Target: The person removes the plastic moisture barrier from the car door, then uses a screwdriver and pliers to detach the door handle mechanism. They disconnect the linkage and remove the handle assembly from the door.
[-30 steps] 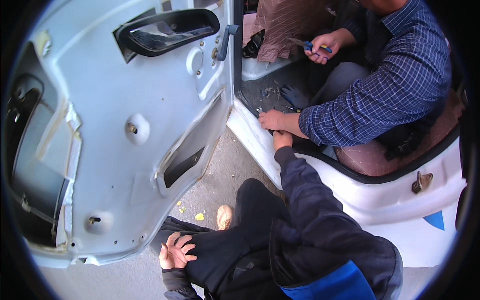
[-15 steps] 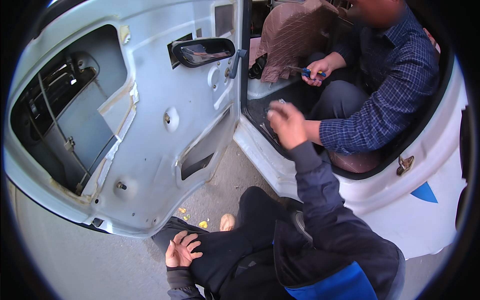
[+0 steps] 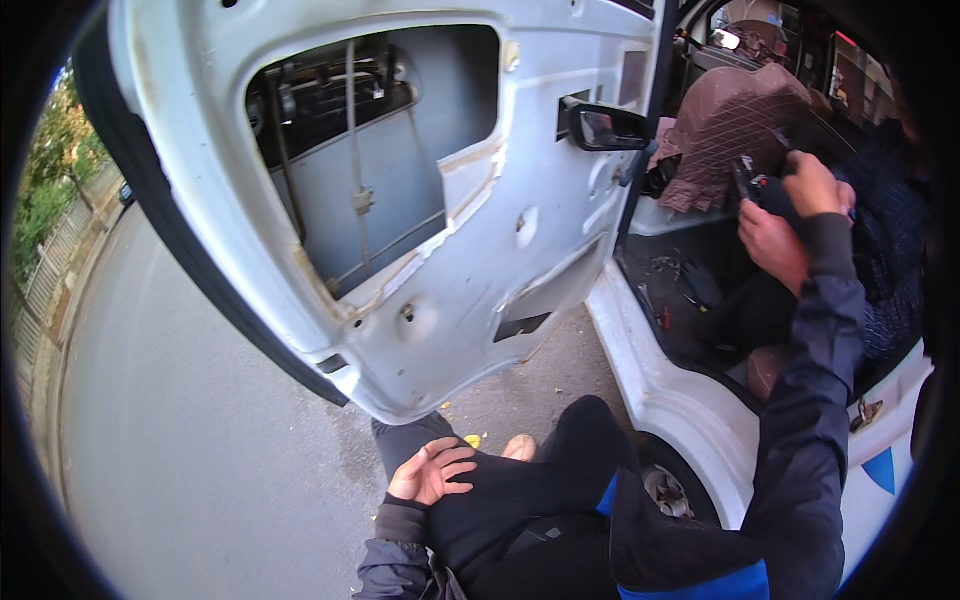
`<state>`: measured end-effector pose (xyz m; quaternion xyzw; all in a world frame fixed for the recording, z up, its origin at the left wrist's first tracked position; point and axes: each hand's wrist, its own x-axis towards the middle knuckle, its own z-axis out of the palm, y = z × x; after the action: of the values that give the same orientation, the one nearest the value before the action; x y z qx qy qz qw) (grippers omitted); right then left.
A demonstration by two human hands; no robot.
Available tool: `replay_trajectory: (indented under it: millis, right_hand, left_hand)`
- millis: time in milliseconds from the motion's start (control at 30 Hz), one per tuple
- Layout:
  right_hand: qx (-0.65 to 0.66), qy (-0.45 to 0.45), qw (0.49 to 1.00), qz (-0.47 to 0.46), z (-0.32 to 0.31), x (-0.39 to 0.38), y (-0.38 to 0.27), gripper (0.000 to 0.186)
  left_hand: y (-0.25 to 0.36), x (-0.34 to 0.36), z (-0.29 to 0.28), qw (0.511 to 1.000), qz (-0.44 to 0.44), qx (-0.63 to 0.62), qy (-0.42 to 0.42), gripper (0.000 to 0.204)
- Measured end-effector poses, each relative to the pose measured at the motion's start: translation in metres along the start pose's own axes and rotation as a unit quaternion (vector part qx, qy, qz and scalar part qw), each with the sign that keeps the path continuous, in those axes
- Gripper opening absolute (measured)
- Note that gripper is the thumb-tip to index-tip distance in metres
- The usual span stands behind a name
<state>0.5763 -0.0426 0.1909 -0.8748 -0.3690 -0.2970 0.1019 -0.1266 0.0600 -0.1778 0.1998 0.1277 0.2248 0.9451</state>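
My left hand (image 3: 435, 473) lies palm up on my thigh, fingers spread and holding nothing. My right hand (image 3: 815, 187) reaches into the van's doorway, fingers bent, close to a co-worker's hands; what it pinches, if anything, is hidden. Just below it, the co-worker's hand (image 3: 770, 240) holds up a small black part (image 3: 744, 178). The white door (image 3: 450, 340) stands wide with its trim off. Rods and a cable show through its large cutout, and a dark-framed inside handle (image 3: 607, 127) hangs on its face.
Several tools lie on the dark van floor (image 3: 690, 285), one with a red handle (image 3: 666, 318). Behind is a seat with a quilted brown cover (image 3: 735, 115). A wheel (image 3: 668, 490) sits beside my knee. Road (image 3: 190, 400) and a fence (image 3: 45, 285) stretch off at left.
My view has swung left, so the door sits further right. My right hand has gone deeper into the doorway, to the co-worker's hands. The black part has come into sight there.
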Motion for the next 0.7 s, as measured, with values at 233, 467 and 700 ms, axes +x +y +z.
replay_trajectory:
  millis: [233,467,700]
  right_hand:
    - [0.004,0.061,0.996,0.07,-0.019,-0.047,0.035,0.032]
    - [0.308,0.163,0.935,0.064,-0.066,-0.071,-0.009,0.02]
    - [0.709,-0.022,0.701,-0.08,-0.102,-0.191,-0.146,0.023]
  left_hand:
    - [-0.007,0.01,-0.014,0.999,-0.014,0.029,0.007,0.067]
    - [-0.008,0.012,0.005,0.995,-0.027,0.077,0.052,0.061]
    - [-0.018,0.048,0.119,0.951,-0.072,0.299,0.01,0.054]
